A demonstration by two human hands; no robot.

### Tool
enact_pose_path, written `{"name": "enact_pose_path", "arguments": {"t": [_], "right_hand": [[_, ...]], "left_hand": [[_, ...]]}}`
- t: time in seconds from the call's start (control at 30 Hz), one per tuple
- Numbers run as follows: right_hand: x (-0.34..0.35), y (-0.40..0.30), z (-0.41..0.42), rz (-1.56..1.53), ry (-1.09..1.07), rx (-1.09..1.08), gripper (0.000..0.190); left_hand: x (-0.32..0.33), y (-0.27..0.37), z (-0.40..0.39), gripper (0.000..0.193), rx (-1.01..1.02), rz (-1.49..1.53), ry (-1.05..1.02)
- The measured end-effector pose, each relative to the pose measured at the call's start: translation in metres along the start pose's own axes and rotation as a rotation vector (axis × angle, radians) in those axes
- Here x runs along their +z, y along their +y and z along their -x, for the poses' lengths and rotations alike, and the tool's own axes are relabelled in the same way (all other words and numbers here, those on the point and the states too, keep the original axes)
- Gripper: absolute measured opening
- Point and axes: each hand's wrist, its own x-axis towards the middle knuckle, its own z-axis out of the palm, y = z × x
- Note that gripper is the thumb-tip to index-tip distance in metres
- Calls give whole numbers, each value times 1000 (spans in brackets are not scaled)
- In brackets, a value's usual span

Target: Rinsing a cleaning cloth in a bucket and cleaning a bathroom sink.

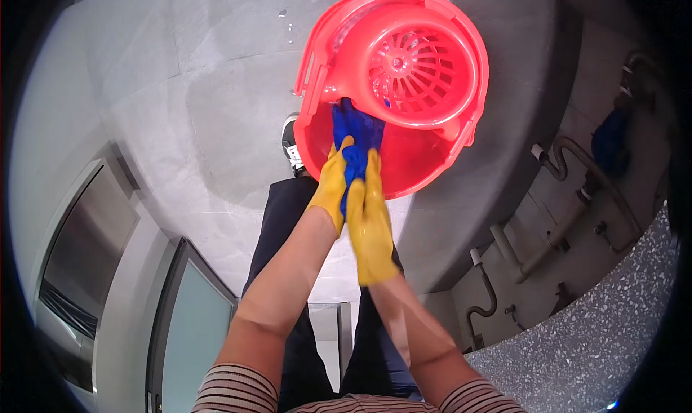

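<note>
Both my hands wear yellow rubber gloves and hold a bunched blue cloth (357,132) between them. My left hand (331,183) grips its left side, fingers towards the bucket. My right hand (369,218) presses against it from the right and slightly nearer to me. The cloth's far end spreads over the open part of a red plastic mop bucket (421,167). A round slotted wringer basket (403,70) covers the bucket's far side. Shadow and the cloth hide part of the inside.
Grey floor tiles (238,132) carry damp patches and small droplets. My shoe (292,145) stands beside the bucket's left edge. On the right are a speckled countertop (584,315) and drain pipes (513,256) beneath it. A framed door panel (192,332) is at lower left.
</note>
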Motion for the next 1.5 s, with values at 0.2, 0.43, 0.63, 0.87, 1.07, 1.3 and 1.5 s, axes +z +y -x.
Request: {"name": "enact_pose_path", "arguments": {"t": [0.2,0.43,0.63,0.87,1.07,1.3,1.5], "right_hand": [[3,34,-78,100,47,-116,46],[-19,39,-90,-172,80,212,39],[8,35,-29,-42,26,-50,57],[-75,77,-133,-564,-209,342,31],[-126,44,-94,-900,-311,533,33],[-112,40,-90,-361,-177,520,8],[-110,18,-71,-973,30,411,16]], "left_hand": [[30,-8,3,38,10,-112,168],[40,-24,0,38,84,54,-30],[30,-7,6,37,167,86,-86],[47,-14,-1,34,130,-126,95],[50,11,17,38,200,-220,-23],[61,5,24,57,133,-412,92],[25,10,4,46,342,-293,245]]}}
